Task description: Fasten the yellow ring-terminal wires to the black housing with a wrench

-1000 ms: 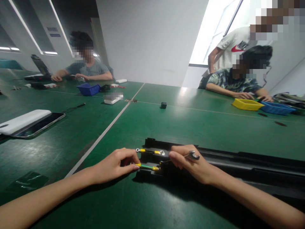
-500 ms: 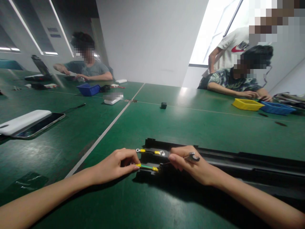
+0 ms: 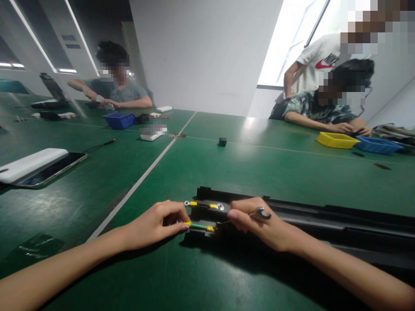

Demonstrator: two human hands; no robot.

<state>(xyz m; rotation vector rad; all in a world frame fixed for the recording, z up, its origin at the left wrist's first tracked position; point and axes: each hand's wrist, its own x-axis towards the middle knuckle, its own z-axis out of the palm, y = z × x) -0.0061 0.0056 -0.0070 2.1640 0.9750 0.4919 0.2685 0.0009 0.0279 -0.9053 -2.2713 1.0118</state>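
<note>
Between thumb and forefinger, my left hand (image 3: 162,224) pinches the yellow-sleeved end of a short green wire (image 3: 199,226). The wire's other yellow end lies at the black metal channel (image 3: 301,216). My right hand (image 3: 256,222) is closed around a small wrench (image 3: 262,213); its silver open jaw sticks out over the back of the hand. The wrench's far end, near the wire's right end, is dark and hard to make out. Just behind, a black wire (image 3: 203,206) with yellow sleeves and ring terminals lies along the channel's left end.
The green table (image 3: 181,272) carries a phone (image 3: 55,169) beside a white case at left, a small black cube (image 3: 222,141) ahead, and blue (image 3: 119,120) and yellow (image 3: 337,140) bins farther back. Two people sit across the table; another stands at right.
My hands, the wire and the wrench hold nearly the same positions. The view has shifted very slightly. The person at far left has moved a raised hand a little.
</note>
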